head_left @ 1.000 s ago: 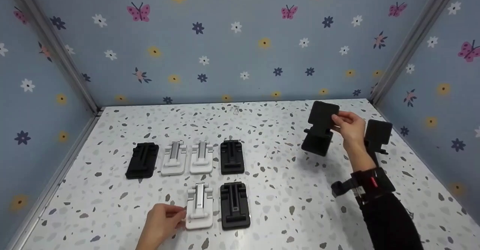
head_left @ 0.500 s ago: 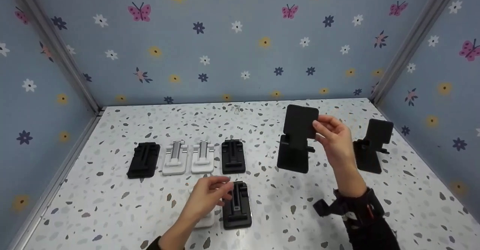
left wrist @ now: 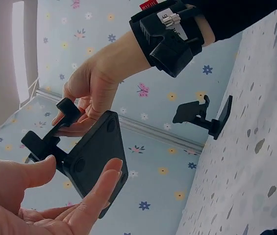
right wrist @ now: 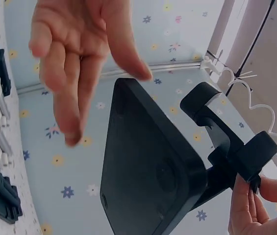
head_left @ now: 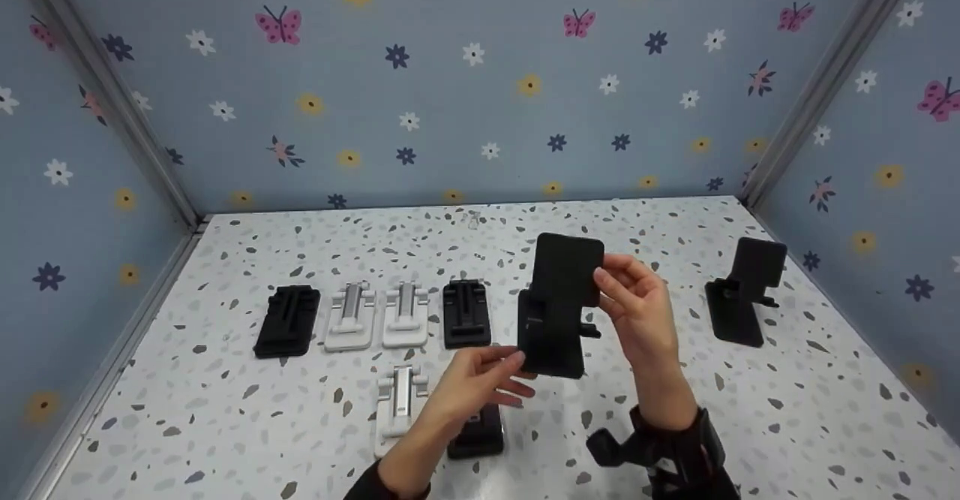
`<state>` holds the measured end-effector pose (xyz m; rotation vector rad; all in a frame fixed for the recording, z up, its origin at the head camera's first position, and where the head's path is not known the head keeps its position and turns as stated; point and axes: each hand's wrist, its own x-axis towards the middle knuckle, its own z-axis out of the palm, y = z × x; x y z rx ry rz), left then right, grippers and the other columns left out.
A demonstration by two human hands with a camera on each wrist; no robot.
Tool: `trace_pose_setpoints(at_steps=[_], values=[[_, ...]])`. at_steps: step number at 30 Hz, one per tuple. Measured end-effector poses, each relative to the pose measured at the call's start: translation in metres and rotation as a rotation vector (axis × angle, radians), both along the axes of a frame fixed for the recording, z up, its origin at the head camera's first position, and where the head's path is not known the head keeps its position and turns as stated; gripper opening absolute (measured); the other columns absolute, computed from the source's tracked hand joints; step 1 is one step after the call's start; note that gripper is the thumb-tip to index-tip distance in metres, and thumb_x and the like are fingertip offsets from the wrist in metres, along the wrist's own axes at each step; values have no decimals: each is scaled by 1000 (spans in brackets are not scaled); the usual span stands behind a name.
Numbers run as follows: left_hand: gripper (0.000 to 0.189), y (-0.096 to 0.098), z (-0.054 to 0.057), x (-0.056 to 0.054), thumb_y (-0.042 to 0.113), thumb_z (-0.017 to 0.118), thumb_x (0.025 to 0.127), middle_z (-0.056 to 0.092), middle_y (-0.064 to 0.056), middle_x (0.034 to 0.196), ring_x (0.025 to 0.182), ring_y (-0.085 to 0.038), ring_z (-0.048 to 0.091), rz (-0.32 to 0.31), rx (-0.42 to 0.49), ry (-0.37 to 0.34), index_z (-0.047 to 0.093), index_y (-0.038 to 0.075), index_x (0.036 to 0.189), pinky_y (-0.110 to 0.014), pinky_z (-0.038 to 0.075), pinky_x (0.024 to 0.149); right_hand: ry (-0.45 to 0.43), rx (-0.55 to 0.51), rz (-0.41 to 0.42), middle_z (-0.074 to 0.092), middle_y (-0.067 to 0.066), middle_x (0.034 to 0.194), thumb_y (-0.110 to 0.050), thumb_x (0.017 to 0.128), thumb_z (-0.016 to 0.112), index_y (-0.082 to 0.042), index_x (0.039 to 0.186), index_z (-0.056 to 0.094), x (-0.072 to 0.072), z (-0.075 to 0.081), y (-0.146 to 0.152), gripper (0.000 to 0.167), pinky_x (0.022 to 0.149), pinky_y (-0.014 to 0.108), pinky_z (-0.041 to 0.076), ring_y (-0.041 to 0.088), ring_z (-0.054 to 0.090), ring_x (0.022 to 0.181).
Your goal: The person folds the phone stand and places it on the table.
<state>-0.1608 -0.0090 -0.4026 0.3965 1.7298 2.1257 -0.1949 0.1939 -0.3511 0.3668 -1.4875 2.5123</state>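
An unfolded black phone stand [head_left: 568,275] is held up off the table, its two plates joined by a hinged arm. My right hand [head_left: 641,308] pinches the right edge of its upper plate. My left hand [head_left: 480,384] is at the lower left corner of the base, thumb by the edge, fingers fairly straight. In the right wrist view, the left hand's [right wrist: 74,63] spread fingers stand beside the base plate [right wrist: 143,166]. Below the left arm lie a folded white phone stand [head_left: 401,395] and a folded black phone stand [head_left: 480,436], both partly hidden.
A row of folded stands lies behind on the speckled table [head_left: 225,410]: a black stand [head_left: 288,320], two white ones including the left white stand [head_left: 350,318], and another black stand [head_left: 466,314]. An unfolded black stand [head_left: 739,301] stands at right. Patterned panels [head_left: 480,109] enclose the table.
My right hand has carried the unfolded black stand leftward and down toward the middle. My left hand has left the front white stand and moved right to the held stand's base.
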Motion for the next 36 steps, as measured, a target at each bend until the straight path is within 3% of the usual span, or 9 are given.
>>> trace_pose_setpoints(at_steps=[7, 12, 18, 22, 30, 36], values=[[32, 4, -1, -1, 1, 50, 87, 59, -30, 96, 75, -28, 64, 61, 112, -21, 46, -21, 110, -35, 55, 70, -4, 13, 3, 60, 8, 81, 13, 82, 52, -4, 90, 60, 4, -2, -9, 21, 60, 23, 53, 15, 58, 71], [29, 5, -1, 0, -4, 49, 85, 59, -30, 96, 74, -29, 64, 104, 151, -36, 47, -22, 109, -35, 55, 70, -8, 97, -3, 60, 8, 83, 13, 81, 53, -4, 93, 59, 8, -2, -10, 21, 62, 24, 53, 16, 58, 73], [29, 4, 0, 0, -4, 50, 85, 60, -30, 94, 72, -28, 64, 127, 143, -29, 48, -21, 107, -33, 55, 68, -9, 291, 26, 60, 13, 85, 15, 74, 59, 5, 102, 53, 15, 2, -3, 30, 66, 30, 55, 20, 60, 73], [29, 4, 0, -1, -4, 50, 85, 60, -30, 93, 72, -27, 64, 122, 142, -23, 48, -22, 107, -34, 55, 68, -1, 386, 37, 60, 14, 83, 14, 71, 64, 9, 99, 51, 18, 4, 0, 31, 66, 32, 55, 22, 60, 73], [28, 5, 1, 1, -2, 51, 85, 61, -28, 93, 71, -28, 64, 148, 124, -19, 49, -20, 107, -34, 55, 66, 144, 430, 11, 58, 9, 78, 14, 69, 66, 12, 93, 50, 16, 1, 0, 29, 62, 26, 54, 18, 58, 71], [28, 4, -1, 0, -3, 51, 84, 62, -28, 90, 69, -29, 64, 186, 79, 6, 49, -20, 106, -34, 56, 64, 158, 459, -24, 57, 9, 76, 18, 68, 64, 17, 90, 46, 12, -4, -4, 29, 62, 25, 53, 16, 56, 71]])
